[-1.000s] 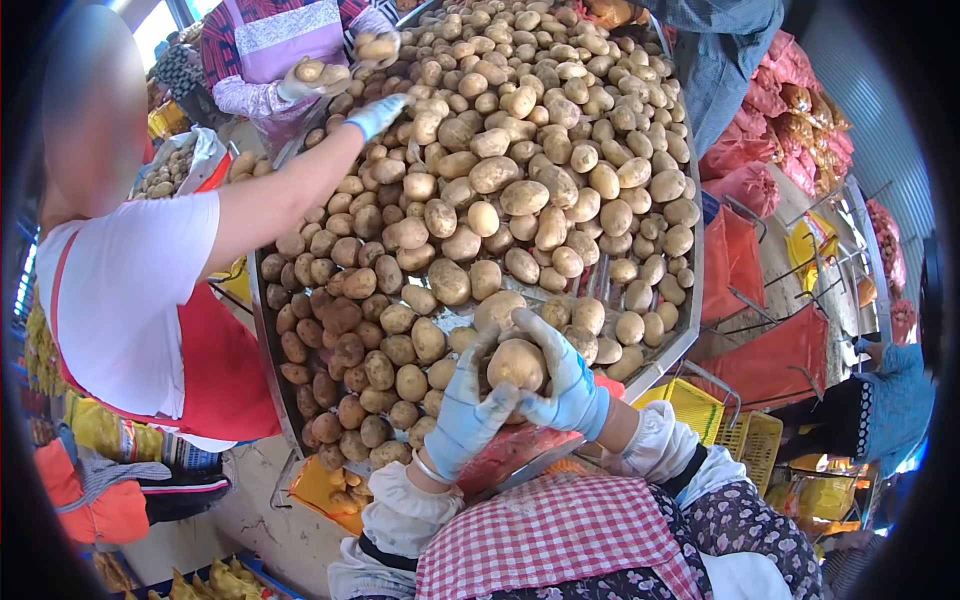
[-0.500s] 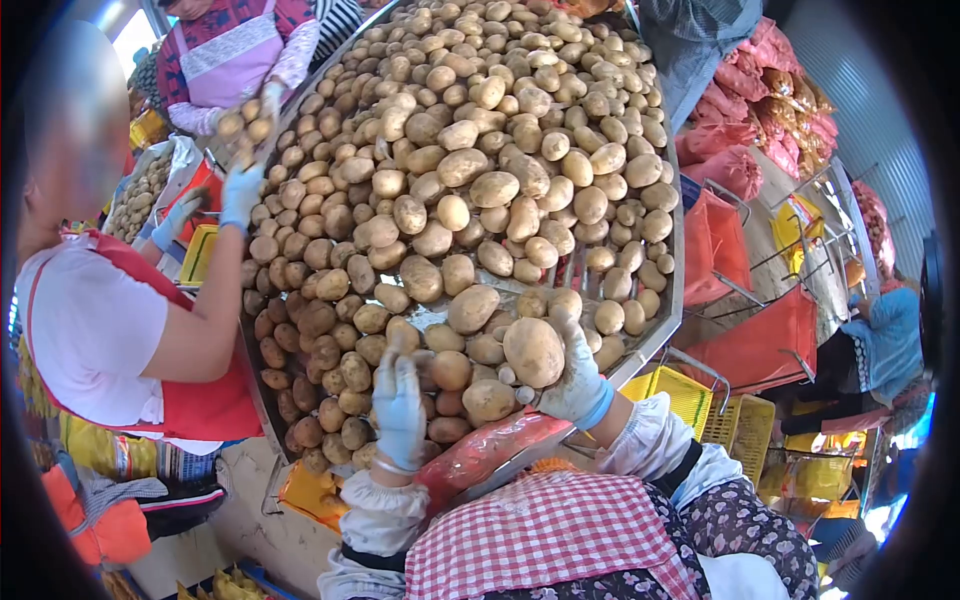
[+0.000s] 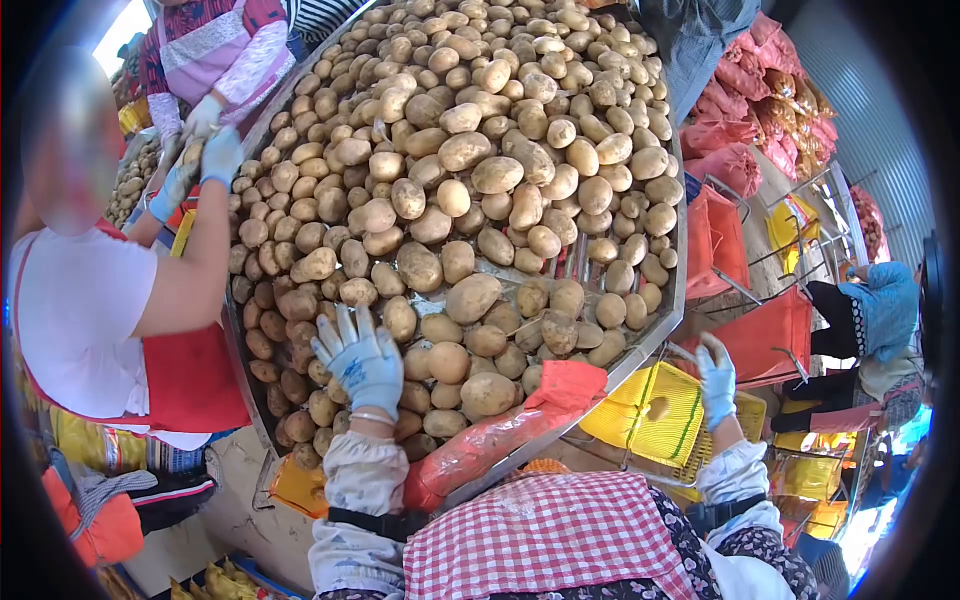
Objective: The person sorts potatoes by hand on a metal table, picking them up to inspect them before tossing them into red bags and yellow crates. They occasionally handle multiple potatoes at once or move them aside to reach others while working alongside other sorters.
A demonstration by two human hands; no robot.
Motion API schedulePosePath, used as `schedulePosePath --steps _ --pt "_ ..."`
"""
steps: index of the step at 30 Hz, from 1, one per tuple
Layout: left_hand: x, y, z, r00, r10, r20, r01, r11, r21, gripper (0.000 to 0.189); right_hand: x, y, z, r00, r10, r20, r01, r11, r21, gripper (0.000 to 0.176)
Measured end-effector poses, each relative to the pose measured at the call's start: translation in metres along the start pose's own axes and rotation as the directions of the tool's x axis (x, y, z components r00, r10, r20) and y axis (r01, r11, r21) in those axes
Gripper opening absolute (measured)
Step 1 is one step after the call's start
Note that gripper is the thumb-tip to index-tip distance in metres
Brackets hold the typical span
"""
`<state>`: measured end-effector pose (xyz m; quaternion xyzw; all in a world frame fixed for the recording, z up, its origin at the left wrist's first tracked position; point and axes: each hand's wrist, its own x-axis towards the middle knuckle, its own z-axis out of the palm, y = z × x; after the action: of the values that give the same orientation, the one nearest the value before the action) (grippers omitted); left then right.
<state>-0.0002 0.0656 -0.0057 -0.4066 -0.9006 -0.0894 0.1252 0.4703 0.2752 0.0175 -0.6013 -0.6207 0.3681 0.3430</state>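
Observation:
My left hand (image 3: 362,368), in a pale blue-and-white glove, lies palm down with fingers spread on the potatoes (image 3: 474,297) near the table's left front. My right hand (image 3: 716,382), gloved alike, is raised beyond the table's right edge with its fingers apart and nothing in them. Left of it, a blurred potato (image 3: 657,408) shows against a yellow mesh bag (image 3: 625,405) that hangs beside the table. Red padding (image 3: 505,435) covers the front edge between my arms.
A metal rim (image 3: 676,290) borders the potato table. At left, a co-worker in a red apron (image 3: 190,375) reaches toward another person's gloved hand (image 3: 204,116). Red bags (image 3: 750,340) on metal frames stand at right, with filled pink sacks (image 3: 725,110) behind.
My right hand has let go of the large potato and moved right, off the table. My left hand has shifted left and flattened on the potatoes. The co-worker's hands have moved up and left.

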Motion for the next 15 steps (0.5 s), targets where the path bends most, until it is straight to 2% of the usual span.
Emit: schedulePosePath --steps 1,2,3,4,5,6,7,8,9,11,12,13,14,15 --pt "0.009 0.015 -0.005 0.999 -0.046 -0.026 0.045 0.999 -0.024 0.059 0.003 -0.020 0.026 0.995 -0.085 0.055 0.082 0.995 0.050 0.038" --pt "0.024 0.031 -0.021 0.989 0.131 0.064 -0.115 0.970 -0.212 0.059 0.007 -0.041 0.050 0.979 -0.174 0.106 0.163 0.981 0.102 0.038" --pt "0.033 0.047 -0.035 0.943 0.314 0.115 -0.244 0.882 -0.403 0.059 0.008 -0.068 0.079 0.966 -0.194 0.169 0.204 0.978 -0.047 0.041" --pt "0.027 0.064 -0.017 0.938 0.323 0.129 -0.223 0.842 -0.491 0.060 0.011 -0.088 0.110 0.918 -0.287 0.274 0.272 0.958 0.093 0.046" --pt "0.022 0.076 0.002 0.932 0.335 0.141 -0.199 0.795 -0.573 0.062 0.011 -0.118 0.133 0.796 -0.477 0.373 0.544 0.834 -0.094 0.050" --pt "0.030 0.080 -0.004 0.933 0.333 0.137 -0.201 0.797 -0.569 0.062 0.009 -0.143 0.157 0.756 -0.504 0.418 0.579 0.813 -0.066 0.053" --pt "0.045 0.083 -0.012 0.891 0.297 0.345 -0.062 0.831 -0.553 0.064 0.007 -0.162 0.177 0.715 -0.528 0.458 0.609 0.792 -0.036 0.056" --pt "0.054 0.085 -0.017 0.805 0.250 0.538 0.073 0.858 -0.508 0.066 0.010 -0.168 0.196 0.707 -0.519 0.480 0.580 0.814 0.025 0.056" --pt "0.055 0.082 -0.009 0.809 0.247 0.533 0.073 0.858 -0.508 0.066 0.011 -0.169 0.214 0.693 -0.513 0.507 0.551 0.830 0.086 0.056" --pt "0.059 0.074 0.017 0.859 0.288 0.423 0.061 0.762 -0.644 0.069 0.003 -0.169 0.237 0.758 -0.421 0.498 0.278 0.900 0.337 0.054" --pt "0.057 0.069 0.018 0.867 0.278 0.413 0.143 0.655 -0.742 0.064 0.003 -0.167 0.243 0.752 -0.442 0.490 0.279 0.886 0.371 0.052" --pt "0.054 0.068 0.020 0.872 0.277 0.405 0.137 0.655 -0.743 0.064 0.002 -0.164 0.241 0.749 -0.450 0.486 0.286 0.881 0.376 0.052" --pt "0.047 0.066 0.021 0.875 0.236 0.423 0.316 0.385 -0.867 0.059 -0.006 -0.172 0.232 0.757 -0.329 0.564 -0.007 0.859 0.511 0.054" --pt "0.046 0.067 0.012 0.867 0.202 0.455 0.452 0.064 -0.890 0.053 -0.014 -0.175 0.226 0.721 -0.221 0.656 -0.303 0.751 0.586 0.056"
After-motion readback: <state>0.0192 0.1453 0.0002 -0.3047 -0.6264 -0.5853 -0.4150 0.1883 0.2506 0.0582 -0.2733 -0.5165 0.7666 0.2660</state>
